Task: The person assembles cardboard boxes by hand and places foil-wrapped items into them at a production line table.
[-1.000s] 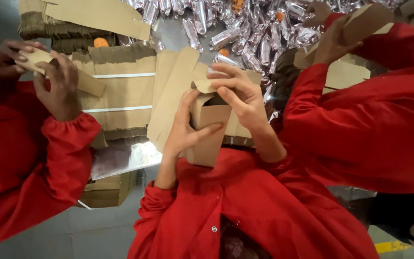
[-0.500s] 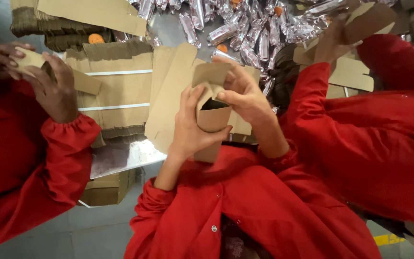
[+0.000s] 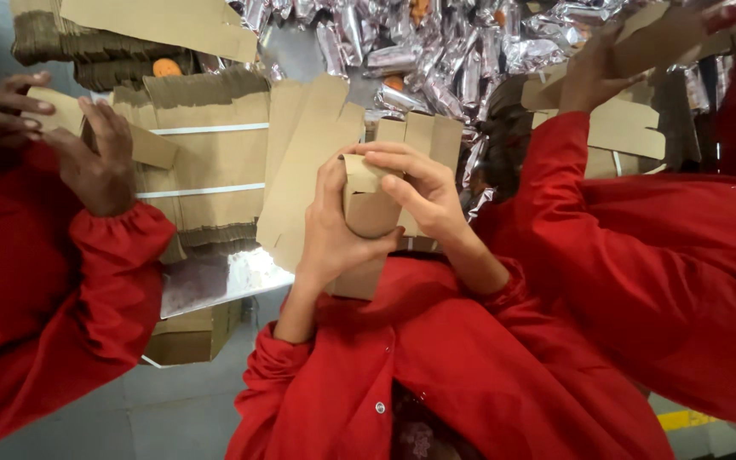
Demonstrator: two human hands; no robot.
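My left hand [image 3: 327,234] and my right hand [image 3: 423,189] both hold a small brown cardboard box [image 3: 368,213] in front of my red coat. The left hand wraps the box's body from the left, thumb up along its side. Fingers of the right hand curl over the top and press a flap [image 3: 363,175] down on the open end. The lower part of the box is hidden behind my left palm.
Stacks of flat cardboard blanks [image 3: 206,162] lie on a shiny metal table [image 3: 215,277], with a heap of silver foil packets [image 3: 436,51] behind. A co-worker's hands [image 3: 87,158] at left fold cardboard. Another red-sleeved co-worker's hand [image 3: 606,68] holds cardboard at right.
The box's dark open end, visible half a second ago, is now covered as my right fingers fold the flap over it. My left hand has shifted its grip slightly higher.
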